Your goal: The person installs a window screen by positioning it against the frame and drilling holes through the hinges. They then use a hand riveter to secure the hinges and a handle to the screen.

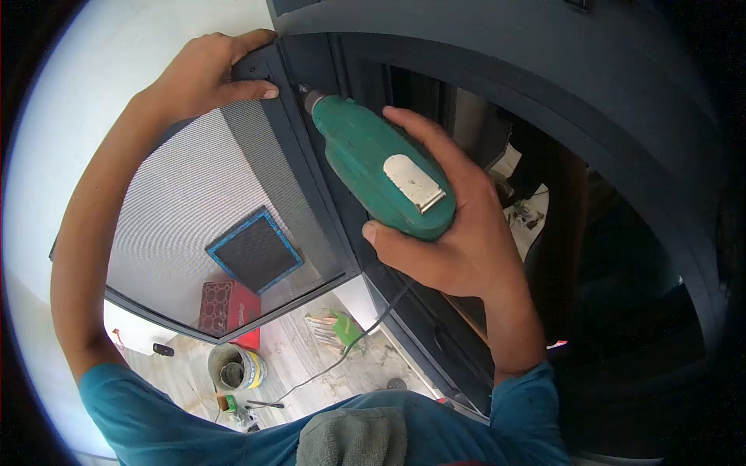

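My right hand [458, 233] grips a green electric drill [373, 163] with a metal clip on its body; the drill's tip presses against the dark frame near its top corner. My left hand [206, 70] clasps the top corner of a dark-framed mesh screen panel [194, 202], fingers wrapped over the edge beside the drill tip. The drill's black cord [365, 334] hangs down toward the floor. A small blue-edged square patch [254, 250] sits in the mesh.
A dark window or door frame [544, 70] fills the upper right. Below on the floor are a red box [227, 307], an open tin can [233, 366], a green packet [336, 326] and small tools [260, 405]. A grey cloth [353, 435] lies over my shoulder.
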A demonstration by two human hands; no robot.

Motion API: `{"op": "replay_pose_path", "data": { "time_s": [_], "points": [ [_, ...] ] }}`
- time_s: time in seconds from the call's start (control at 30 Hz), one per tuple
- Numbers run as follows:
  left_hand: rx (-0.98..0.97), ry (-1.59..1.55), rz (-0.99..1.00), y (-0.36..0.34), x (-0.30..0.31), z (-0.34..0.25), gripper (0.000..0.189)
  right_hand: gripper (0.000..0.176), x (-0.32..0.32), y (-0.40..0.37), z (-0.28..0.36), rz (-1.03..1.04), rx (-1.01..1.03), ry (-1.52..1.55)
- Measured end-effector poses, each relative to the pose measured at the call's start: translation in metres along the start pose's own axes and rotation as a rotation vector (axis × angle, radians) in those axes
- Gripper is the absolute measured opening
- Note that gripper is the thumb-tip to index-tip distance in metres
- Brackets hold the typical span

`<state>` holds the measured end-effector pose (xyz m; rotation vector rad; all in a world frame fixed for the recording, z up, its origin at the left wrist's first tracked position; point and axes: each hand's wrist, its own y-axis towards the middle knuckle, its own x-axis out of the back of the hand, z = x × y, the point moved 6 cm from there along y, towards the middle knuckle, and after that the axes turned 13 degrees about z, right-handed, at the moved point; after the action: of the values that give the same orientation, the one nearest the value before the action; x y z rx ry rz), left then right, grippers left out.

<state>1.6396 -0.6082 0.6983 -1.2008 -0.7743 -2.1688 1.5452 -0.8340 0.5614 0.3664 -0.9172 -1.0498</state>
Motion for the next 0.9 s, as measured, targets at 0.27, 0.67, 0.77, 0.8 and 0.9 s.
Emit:
{"op": "replay_pose_path", "data": {
  "time_s": [0.27, 0.67, 0.77, 0.8, 0.9],
  "points": [
    [0.054, -0.024, 0.044, 0.000, 0.003, -0.001, 0.064, 0.081, -0.003, 0.002, 0.000, 0.004, 0.000, 0.017],
    [0.047, -0.031, 0.018, 0.000, 0.003, 0.001, 0.064, 0.080, 0.000, 0.007, 0.000, -0.005, -0.024, 0.003],
    [-0.009, 0.004, -0.001, 0.001, 0.000, 0.004, 0.065, 0.080, 0.000, 0.004, 0.000, -0.019, -0.012, -0.014],
    [-0.001, 0.001, 0.006, 0.002, 0.002, 0.002, 0.065, 0.080, 0.001, 0.004, -0.001, -0.022, 0.000, -0.020],
    [0.025, 0.009, 0.000, 0.001, 0.001, -0.002, 0.065, 0.082, 0.001, 0.002, -0.007, -0.026, -0.012, 0.003]
  ]
}}
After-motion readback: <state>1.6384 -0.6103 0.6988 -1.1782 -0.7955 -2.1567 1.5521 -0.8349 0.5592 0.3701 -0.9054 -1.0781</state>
